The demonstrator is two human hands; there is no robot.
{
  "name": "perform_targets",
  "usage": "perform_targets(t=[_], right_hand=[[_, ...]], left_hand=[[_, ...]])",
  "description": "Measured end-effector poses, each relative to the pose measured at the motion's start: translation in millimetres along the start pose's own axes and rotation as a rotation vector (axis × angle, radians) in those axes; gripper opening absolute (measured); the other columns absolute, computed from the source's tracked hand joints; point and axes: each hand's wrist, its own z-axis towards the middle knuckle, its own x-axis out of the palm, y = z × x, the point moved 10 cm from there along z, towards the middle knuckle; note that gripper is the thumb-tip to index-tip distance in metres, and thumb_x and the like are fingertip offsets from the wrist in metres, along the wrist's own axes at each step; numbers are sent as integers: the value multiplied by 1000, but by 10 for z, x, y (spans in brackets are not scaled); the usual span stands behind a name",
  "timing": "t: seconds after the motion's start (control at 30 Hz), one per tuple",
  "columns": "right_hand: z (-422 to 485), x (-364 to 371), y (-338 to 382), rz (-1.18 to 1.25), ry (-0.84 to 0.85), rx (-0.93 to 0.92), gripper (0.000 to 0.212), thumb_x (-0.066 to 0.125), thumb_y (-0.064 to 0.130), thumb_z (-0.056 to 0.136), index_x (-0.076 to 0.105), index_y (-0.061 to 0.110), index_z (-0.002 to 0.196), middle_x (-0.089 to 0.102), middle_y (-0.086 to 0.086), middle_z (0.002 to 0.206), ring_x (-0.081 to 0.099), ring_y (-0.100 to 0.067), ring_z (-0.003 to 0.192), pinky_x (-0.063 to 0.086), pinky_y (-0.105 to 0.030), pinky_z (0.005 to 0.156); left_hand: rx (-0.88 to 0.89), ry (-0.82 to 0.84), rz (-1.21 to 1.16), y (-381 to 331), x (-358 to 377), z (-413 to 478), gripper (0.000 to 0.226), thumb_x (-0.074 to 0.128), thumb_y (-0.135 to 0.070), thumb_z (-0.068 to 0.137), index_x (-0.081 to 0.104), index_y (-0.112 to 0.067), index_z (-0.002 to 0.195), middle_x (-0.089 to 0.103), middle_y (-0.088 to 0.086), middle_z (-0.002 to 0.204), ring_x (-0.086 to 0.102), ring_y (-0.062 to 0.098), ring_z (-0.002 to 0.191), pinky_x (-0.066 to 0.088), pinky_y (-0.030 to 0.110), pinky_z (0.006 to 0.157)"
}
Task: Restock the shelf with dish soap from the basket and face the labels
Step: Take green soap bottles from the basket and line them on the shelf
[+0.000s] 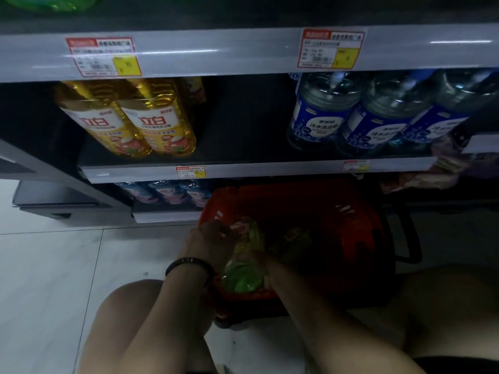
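Dim shop floor, red basket [359,238] below the shelf [243,155]. Both hands clasp one green dish soap bottle [243,276] inside it: left hand [213,238] at its far end, right hand [266,268] alongside; long axis points shelfward, gap directly above.

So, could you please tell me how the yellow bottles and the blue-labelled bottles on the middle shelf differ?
The yellow bottles hold golden liquid; the blue-labelled bottles look clear. The yellow ones carry white labels with red characters, the others blue labels with white characters. Two yellow ones show in front, three blue-labelled. Both groups stand upright, labels facing out.
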Motion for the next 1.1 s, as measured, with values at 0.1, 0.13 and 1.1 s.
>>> perform_targets(t=[0.1, 0.13, 1.1], right_hand=[[-249, -54, 28, -52, -36, -59, 65, 99, 29, 71, 73, 9, 128, 76, -17, 125, 74, -39, 117, 60, -52, 103], [-315, -82, 14, -85, -48, -79, 72, 102, 33, 65, 74, 12, 128, 77, -15, 125, 75, -37, 115, 61, -53, 102], [-4494, 177, 1072, -668, -494, -1382, 80, 86, 50, 72, 47, 49, 142, 48, 23, 118, 62, -1, 107, 55, -17, 89]], left_hand=[[15, -33, -11, 36, 10, 67, 16, 56, -45, 103, 58, -32, 95, 69, 9, 114, 68, 30, 103, 58, 45, 96], [17, -20, 4, 47, 42, 72, 16, 56, -46, 103, 62, -31, 105, 68, 10, 118, 67, 31, 107, 58, 45, 98], [616, -257, -1191, -1088, -624, -2364, 86, 98, -43, 55, 63, -22, 131, 78, 10, 118, 77, 31, 108, 59, 56, 100]])
